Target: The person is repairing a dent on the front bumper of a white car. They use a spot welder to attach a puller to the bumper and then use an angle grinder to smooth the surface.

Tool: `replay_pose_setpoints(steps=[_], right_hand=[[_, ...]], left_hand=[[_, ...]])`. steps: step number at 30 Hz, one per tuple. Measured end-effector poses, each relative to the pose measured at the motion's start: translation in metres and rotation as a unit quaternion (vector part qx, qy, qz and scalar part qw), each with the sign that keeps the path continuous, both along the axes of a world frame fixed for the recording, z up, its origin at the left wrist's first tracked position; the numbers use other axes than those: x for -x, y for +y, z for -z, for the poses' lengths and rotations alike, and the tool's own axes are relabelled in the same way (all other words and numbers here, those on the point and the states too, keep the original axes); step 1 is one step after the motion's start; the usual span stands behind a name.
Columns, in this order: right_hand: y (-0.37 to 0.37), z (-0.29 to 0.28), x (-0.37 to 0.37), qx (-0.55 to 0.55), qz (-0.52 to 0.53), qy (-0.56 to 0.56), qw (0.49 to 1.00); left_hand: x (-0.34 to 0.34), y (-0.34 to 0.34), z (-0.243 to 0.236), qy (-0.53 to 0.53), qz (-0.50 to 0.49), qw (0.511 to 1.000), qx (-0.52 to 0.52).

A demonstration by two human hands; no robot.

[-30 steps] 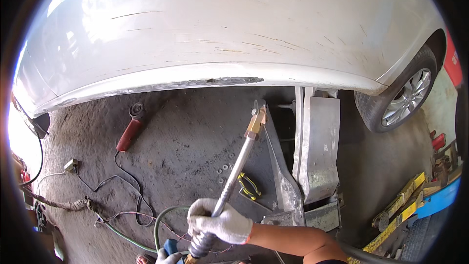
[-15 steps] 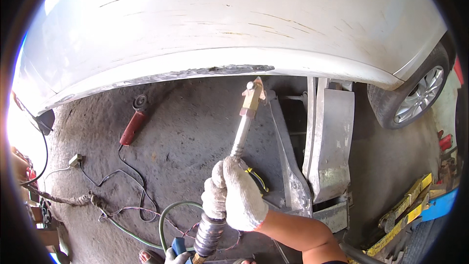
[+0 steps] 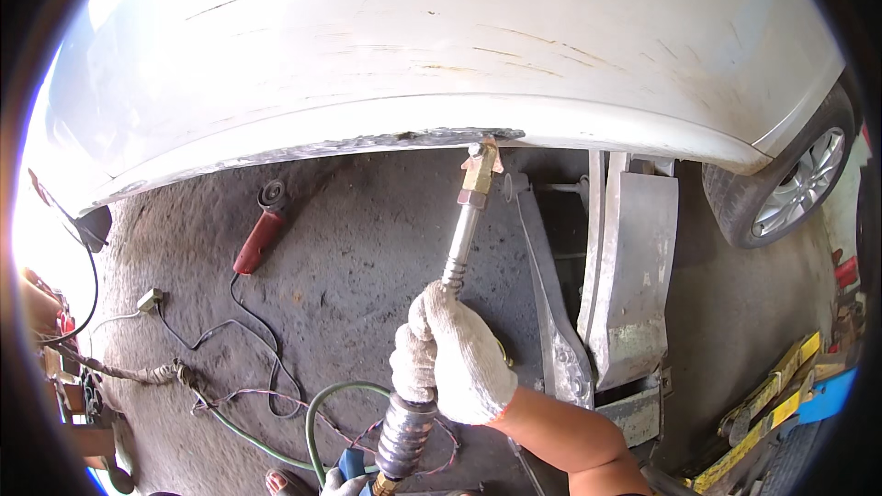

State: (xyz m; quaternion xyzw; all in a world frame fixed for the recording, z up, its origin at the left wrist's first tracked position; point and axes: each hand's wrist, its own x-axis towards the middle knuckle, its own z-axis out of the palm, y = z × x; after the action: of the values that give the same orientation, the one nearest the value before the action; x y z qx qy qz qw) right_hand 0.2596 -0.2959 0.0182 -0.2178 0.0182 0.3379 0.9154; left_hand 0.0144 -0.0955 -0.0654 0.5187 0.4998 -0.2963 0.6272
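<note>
A long dent puller [image 3: 464, 234] with a silver shaft, a brass-coloured head and a copper tip points up from the lower edge. Its tip meets the bared, dark strip [image 3: 404, 140] along the sill of a white car [image 3: 441, 46]. My right hand [image 3: 459, 354], in a white knitted glove, is wrapped round the tool's middle, above a ribbed metal sleeve [image 3: 406, 427]. At the lower edge my left hand [image 3: 342, 483], also gloved and partly cut off, grips the blue handle of the same tool. Scratches run across the car panel above.
On the concrete floor lie a red angle grinder [image 3: 260, 241], its black cord and a green hose [image 3: 317, 404]. A grey metal lift arm [image 3: 634, 266] stands right of the tool. A car wheel [image 3: 790, 174] and a yellow-and-blue frame [image 3: 781, 386] are further right.
The dent puller's tip has moved up from just below the sill onto the bared strip. Both hands keep their hold. The view has shifted slightly.
</note>
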Motion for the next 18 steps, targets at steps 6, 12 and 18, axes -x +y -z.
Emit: replay_pose_setpoints(steps=[6,12,18], right_hand=[[0.003,-0.001,0.002,0.05,0.012,0.005,0.999],[0.002,-0.01,-0.001,0.103,0.043,0.02,0.994],[0.004,-0.002,-0.001,0.028,0.007,-0.026,0.999]], left_hand=[[0.008,0.003,0.008,-0.043,0.115,0.992,-0.017],[-0.003,0.008,-0.002,0.043,0.077,0.996,0.034],[-0.002,0.005,-0.017,0.055,0.072,0.995,0.034]])
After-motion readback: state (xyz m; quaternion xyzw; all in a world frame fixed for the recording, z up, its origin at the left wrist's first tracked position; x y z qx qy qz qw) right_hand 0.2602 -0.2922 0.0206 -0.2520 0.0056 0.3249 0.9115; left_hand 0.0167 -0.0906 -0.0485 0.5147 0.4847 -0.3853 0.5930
